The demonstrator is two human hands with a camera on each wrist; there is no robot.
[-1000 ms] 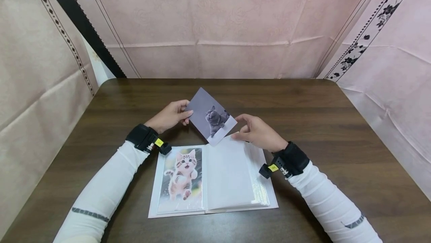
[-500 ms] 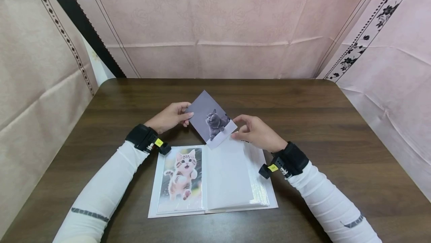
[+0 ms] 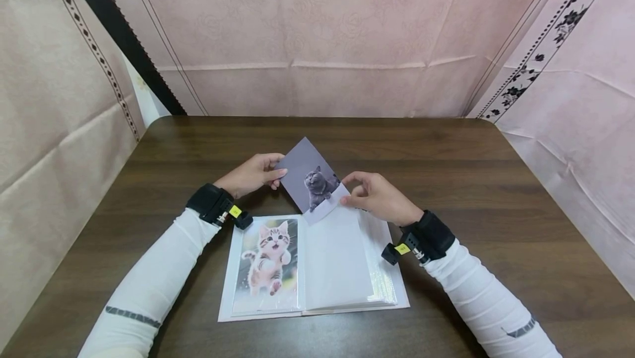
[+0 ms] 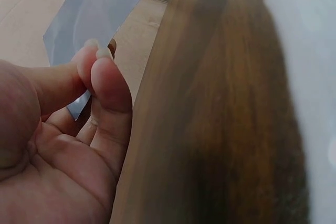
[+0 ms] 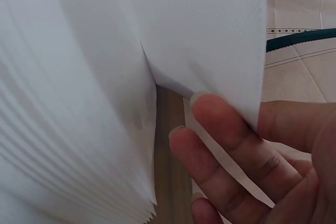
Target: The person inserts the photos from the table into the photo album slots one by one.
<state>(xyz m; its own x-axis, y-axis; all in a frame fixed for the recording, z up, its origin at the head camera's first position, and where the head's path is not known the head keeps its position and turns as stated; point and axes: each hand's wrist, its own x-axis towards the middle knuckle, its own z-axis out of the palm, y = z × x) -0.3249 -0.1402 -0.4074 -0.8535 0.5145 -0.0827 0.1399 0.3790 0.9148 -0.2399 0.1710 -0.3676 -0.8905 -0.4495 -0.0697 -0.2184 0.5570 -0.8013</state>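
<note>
My left hand (image 3: 254,175) pinches the left corner of a grey cat photo (image 3: 301,170), thumb in front. The photo is tilted, its lowest corner overlapping the top of the right-hand page (image 3: 337,264) of an open photo album. That page is white and bare of any picture. At its upper edge my right hand (image 3: 379,198) pinches the white sheet; the right wrist view shows the sheet (image 5: 210,35) between thumb and fingers, lifted away from the pages behind. In the left wrist view the photo (image 4: 100,14) rises from my fingertips. A striped kitten photo (image 3: 268,264) fills the left-hand page.
The album's white cover edge (image 3: 225,286) lies on a dark wooden table (image 3: 471,181). Several more pages (image 5: 63,145) fan out beneath the lifted sheet. Pale pink cloth (image 3: 347,32) hangs behind and at both sides of the table.
My left hand has brought the cat photo slightly down and to the right, so its lower corner overlaps more of the page. My right hand has barely moved.
</note>
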